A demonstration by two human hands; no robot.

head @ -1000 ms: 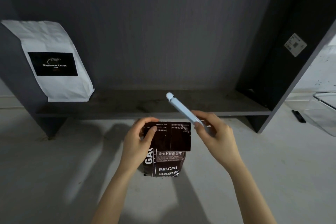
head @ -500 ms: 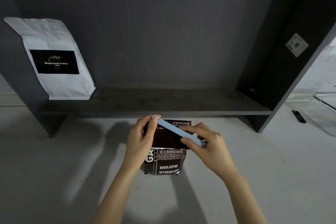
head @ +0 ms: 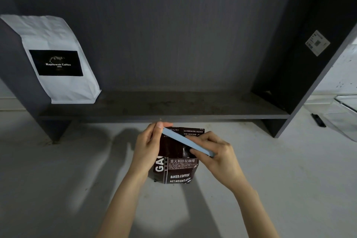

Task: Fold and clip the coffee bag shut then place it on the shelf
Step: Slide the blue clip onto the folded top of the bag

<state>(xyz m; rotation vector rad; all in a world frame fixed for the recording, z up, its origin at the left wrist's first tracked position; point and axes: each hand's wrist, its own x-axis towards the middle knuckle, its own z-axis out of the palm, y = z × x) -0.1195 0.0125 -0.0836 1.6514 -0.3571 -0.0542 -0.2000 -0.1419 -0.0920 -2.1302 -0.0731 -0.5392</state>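
A dark brown coffee bag (head: 177,168) stands on the pale floor in front of the shelf, its top folded down. A long light-blue clip (head: 185,141) lies slanted across the folded top. My left hand (head: 147,147) holds the bag's left side and pinches the clip's upper left end with thumb and fingers. My right hand (head: 216,152) grips the clip's lower right end. The dark grey shelf board (head: 173,109) runs just beyond the bag.
A white coffee bag (head: 58,60) with a black label leans at the shelf's left end. The shelf's right side wall (head: 301,60) carries a small white sticker. A clear container (head: 345,114) and a small black object (head: 318,120) sit on the floor at right.
The clip has swung down from pointing up over the shelf edge to lying across the folded bag top. My left thumb and fingers have come onto its far end.
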